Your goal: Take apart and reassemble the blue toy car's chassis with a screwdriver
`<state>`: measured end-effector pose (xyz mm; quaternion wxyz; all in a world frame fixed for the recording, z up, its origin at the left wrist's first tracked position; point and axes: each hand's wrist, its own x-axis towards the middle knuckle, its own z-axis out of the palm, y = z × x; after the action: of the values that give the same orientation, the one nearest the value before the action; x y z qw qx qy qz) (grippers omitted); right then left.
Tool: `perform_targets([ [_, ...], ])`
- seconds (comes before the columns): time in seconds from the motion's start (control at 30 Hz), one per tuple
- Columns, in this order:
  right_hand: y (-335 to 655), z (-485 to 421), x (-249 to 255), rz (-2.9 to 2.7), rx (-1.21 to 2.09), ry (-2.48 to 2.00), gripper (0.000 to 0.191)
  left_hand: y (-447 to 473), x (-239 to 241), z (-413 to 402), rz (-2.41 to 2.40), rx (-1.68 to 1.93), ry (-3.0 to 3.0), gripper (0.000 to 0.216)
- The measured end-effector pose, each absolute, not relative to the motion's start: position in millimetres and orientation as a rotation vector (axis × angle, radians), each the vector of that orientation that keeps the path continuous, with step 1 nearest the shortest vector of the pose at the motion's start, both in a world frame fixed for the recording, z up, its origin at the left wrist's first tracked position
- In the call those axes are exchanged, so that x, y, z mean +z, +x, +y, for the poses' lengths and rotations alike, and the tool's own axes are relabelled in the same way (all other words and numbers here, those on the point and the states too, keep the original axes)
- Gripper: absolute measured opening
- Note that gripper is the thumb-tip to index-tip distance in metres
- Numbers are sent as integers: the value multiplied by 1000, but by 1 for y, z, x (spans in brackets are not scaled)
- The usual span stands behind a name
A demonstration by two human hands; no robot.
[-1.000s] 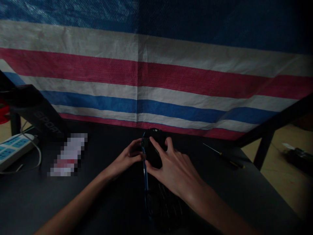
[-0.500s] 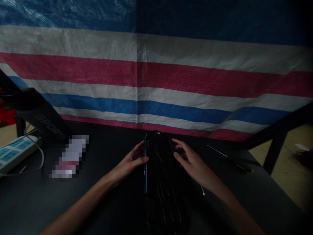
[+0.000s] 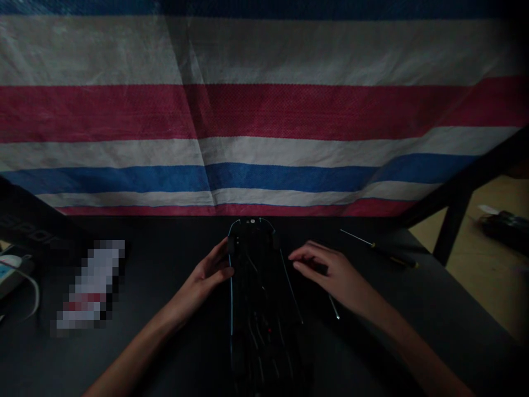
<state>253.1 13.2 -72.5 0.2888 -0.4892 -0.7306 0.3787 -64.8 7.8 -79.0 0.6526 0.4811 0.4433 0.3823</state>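
Observation:
A dark toy car (image 3: 258,275) lies wheels up before me, wires showing on its underside and thin blue edges along its sides. My left hand (image 3: 210,270) grips its left edge by the far wheel, thumb on the near side of that wheel and fingers partly hidden behind. Off the car's right side, my right hand (image 3: 320,263) hovers with bent fingers, thumb and forefinger slightly apart and nothing visible between them. Below that hand a thin metal shaft (image 3: 334,307) sticks out; the rest of it is hidden or lost in the dark.
A screwdriver (image 3: 382,253) with a black and yellow handle lies right of my right hand on the black table (image 3: 165,264). To the left are a blurred-out flat item (image 3: 91,286) and a power strip (image 3: 10,275) with a white cable. A striped sheet (image 3: 256,116) hangs behind.
My right hand has come away from the car's right side, and its fingers have drawn closer together. My left hand stays on the car. The view has shifted.

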Motion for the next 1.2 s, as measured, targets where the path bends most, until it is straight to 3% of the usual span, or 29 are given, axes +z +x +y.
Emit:
perform_targets([
  [0.27,291,8,-82,-2374,812,-1182,17,-71,-79,11,1033,796,1209,79],
  [0.93,277,-1,-81,-2510,522,-1231,9,-76,-89,13,1004,786,1209,73],
  [1.2,254,-18,-66,-2178,946,-1173,11,-72,-81,11,1038,777,1248,78],
])
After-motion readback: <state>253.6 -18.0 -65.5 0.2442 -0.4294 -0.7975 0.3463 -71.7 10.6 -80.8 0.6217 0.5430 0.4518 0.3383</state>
